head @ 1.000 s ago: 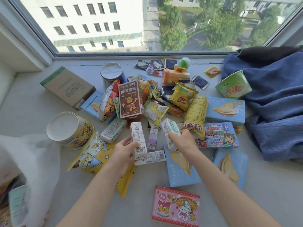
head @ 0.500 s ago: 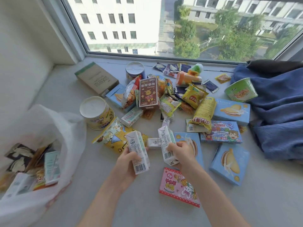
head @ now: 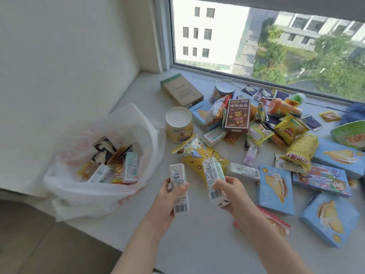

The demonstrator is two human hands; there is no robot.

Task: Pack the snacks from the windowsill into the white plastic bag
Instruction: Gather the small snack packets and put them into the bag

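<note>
My left hand (head: 167, 196) grips a small white milk carton (head: 178, 186), held upright above the windowsill. My right hand (head: 235, 192) grips a second white carton (head: 213, 180) beside it. Both cartons hang just right of the white plastic bag (head: 94, 194), which lies open at the sill's left end with several packets and cartons inside. A heap of snacks covers the windowsill (head: 197, 244): a yellow cartoon bag (head: 197, 153), a brown box (head: 238, 115), a yellow-and-white tub (head: 178, 124), blue cake boxes (head: 275, 188).
A cardboard box (head: 181, 89) lies near the window corner. A pink box (head: 276, 222) sits partly under my right forearm. Blue cloth (head: 355, 111) is at the far right. The wall stands left of the bag, and the floor lies below the sill's front edge.
Both hands lifted a carton each off the pile and carried them left and toward me. My view swung left, bringing the open bag into sight.
</note>
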